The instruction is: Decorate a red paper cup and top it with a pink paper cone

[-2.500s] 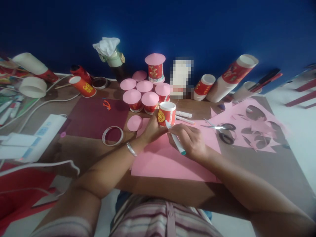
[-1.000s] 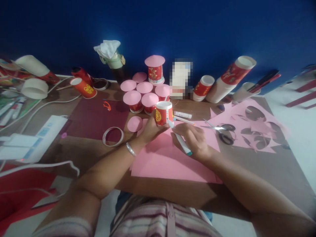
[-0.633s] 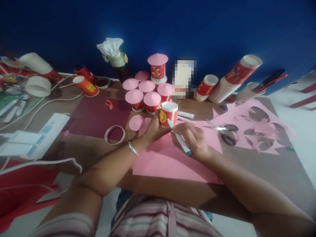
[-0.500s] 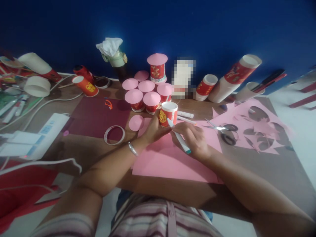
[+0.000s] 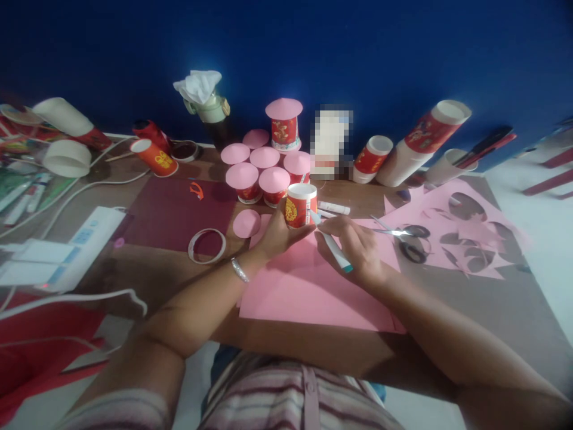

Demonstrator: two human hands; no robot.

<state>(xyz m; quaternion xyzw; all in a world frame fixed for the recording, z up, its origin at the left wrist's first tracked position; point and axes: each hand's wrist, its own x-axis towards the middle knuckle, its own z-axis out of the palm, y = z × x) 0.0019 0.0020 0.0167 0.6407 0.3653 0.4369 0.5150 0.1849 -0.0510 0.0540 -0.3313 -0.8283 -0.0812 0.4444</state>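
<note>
My left hand [image 5: 283,234] is wrapped round the lower left of a red paper cup [image 5: 296,209] with a gold pattern and a white rim. In my right hand [image 5: 356,245] is a white marker [image 5: 333,246] with a teal end, its tip close to the cup's right side; whether it touches I cannot tell. Pink paper sheets [image 5: 313,292] lie under both hands. Behind the cup stand several red cups topped with pink paper cones [image 5: 274,179], one of them raised above the others [image 5: 285,132]. A flat pink disc [image 5: 246,224] lies left of my left hand.
Scissors [image 5: 414,242] and cut pink scraps [image 5: 474,233] lie at right. A tape roll [image 5: 206,246], an orange cutter-like tool [image 5: 196,190] and a power strip [image 5: 85,248] with cables are at left. Cup stacks [image 5: 425,140] lean near the blue wall.
The marker and my right hand have shifted slightly right, away from the cup's middle. The cup has turned a little in my left hand, showing more of its white strip.
</note>
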